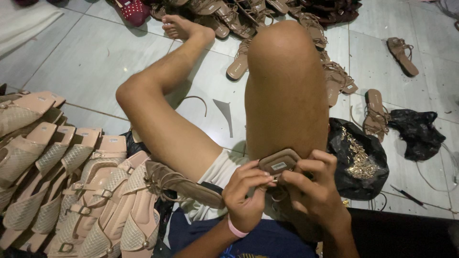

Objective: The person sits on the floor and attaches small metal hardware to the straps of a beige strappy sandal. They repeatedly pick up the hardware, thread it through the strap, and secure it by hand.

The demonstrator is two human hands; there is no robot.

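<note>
I sit on a tiled floor with my legs out in front. Both hands hold a tan flat sandal [278, 161] against my right thigh, its heel end with a small label facing up. My left hand [246, 193], with a pink band at the wrist, pinches the sandal's edge. My right hand [313, 184] grips it from the right side, fingertips meeting the left ones by the label. A second tan strappy sandal [181, 183] lies across my lap to the left.
A stack of beige woven-strap sandals [62, 181] fills the lower left. A black bag with gold chain pieces [358, 160] lies at the right, beside another black bag [418, 131]. Several tan sandals [377, 112] are scattered on the floor ahead.
</note>
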